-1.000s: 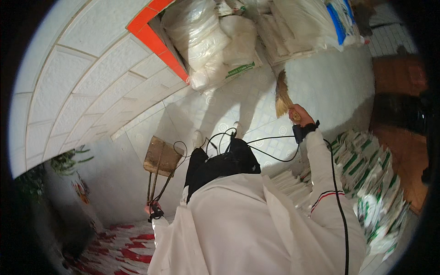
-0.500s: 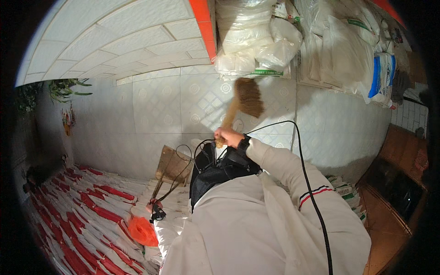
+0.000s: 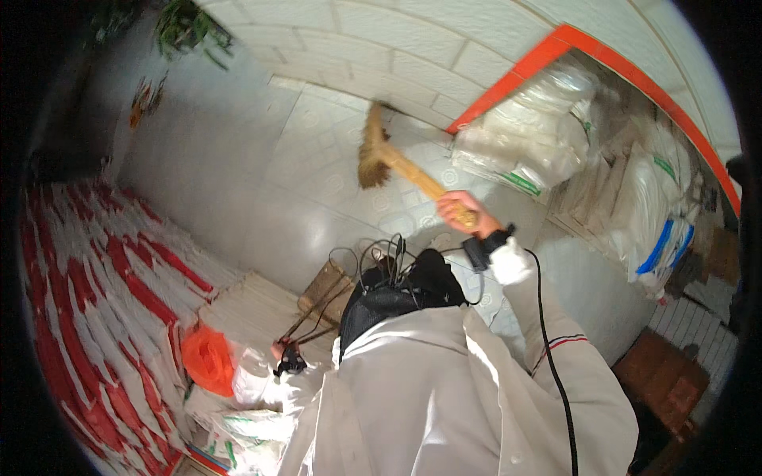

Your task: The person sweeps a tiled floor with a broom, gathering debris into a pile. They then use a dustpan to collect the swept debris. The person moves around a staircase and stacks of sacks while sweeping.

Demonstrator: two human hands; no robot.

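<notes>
The left hand [image 3: 279,349] has its grip closed on the thin handle of the dustpan [image 3: 325,289]; both are left of the orange frame [image 3: 512,82], on its near side. The right hand [image 3: 459,213], nearer the frame, has its grip closed around the handle of the broom [image 3: 411,170]. The bristle head [image 3: 371,155] is left of the frame; contact with the floor [image 3: 238,190] cannot be determined. White plastic-wrapped bundles [image 3: 528,131] lie at the frame's opening.

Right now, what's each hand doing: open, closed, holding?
Left hand: closed, holding the dustpan by its handle; finger detail is hard to see.
Right hand: closed, holding the broom by its handle.
</notes>
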